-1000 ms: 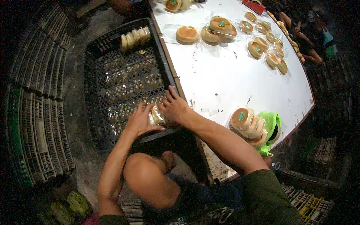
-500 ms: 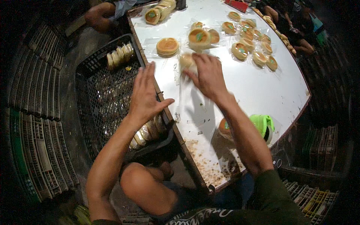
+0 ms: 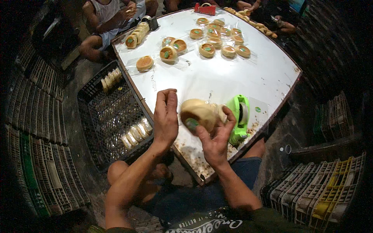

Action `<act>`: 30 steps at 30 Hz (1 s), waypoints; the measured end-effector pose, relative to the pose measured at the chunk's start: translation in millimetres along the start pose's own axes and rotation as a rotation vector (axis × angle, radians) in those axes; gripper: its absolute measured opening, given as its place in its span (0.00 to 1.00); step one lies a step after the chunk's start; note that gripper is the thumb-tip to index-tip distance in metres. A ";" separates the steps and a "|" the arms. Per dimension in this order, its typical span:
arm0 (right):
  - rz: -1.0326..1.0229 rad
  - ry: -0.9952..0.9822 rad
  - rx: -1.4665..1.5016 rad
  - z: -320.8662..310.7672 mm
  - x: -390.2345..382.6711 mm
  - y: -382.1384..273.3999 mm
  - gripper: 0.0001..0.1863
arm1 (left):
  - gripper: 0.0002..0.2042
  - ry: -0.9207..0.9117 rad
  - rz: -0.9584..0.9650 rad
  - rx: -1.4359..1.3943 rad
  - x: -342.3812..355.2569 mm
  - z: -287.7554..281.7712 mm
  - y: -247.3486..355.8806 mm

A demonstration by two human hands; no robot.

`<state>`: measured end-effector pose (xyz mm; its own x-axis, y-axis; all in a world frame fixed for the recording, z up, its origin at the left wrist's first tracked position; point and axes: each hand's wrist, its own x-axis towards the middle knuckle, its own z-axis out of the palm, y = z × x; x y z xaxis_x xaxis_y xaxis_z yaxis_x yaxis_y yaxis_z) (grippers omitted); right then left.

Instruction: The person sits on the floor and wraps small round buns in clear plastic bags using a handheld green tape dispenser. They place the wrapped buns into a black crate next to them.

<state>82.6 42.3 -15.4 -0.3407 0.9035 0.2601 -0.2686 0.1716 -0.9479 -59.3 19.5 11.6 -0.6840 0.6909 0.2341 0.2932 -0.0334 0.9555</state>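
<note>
A clear plastic bag of round, brown-topped buns [image 3: 200, 112], blurred by motion, is over the near part of the white table. My right hand [image 3: 217, 141] grips it from the right, thumb in front near a green sticker on the brown face. To its left, my left hand [image 3: 166, 118] is held upright with fingers stretched and slightly bent, holding nothing and seemingly just apart from the bag. Beside my right hand stands a bright green tape dispenser [image 3: 239, 120]. Behind it lies a flat clear wrapper with a green sticker [image 3: 258, 110].
Several bagged buns [image 3: 213, 39] lie across the far half of the white table [image 3: 256, 81]. A black plastic crate [image 3: 112, 105] at the left holds rows of packed buns. A red dispenser [image 3: 204, 9] stands at the far edge. Other people sit beyond; stacked crates [image 3: 311, 190] flank me.
My right hand has come back from the table's middle to the near corner, now holding bagged buns. My left hand has moved right, beside them. The view has shifted.
</note>
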 end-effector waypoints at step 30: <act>0.169 0.061 0.373 -11.3 -11.0 -25.6 0.07 | 0.15 -0.276 -0.392 -0.256 -50.9 -9.7 -11.8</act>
<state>103.4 32.3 3.9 -0.3565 0.9304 0.0847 -0.5256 -0.1248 -0.8415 -34.4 -22.3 -9.9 -0.4984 0.8497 -0.1720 -0.1444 0.1142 0.9829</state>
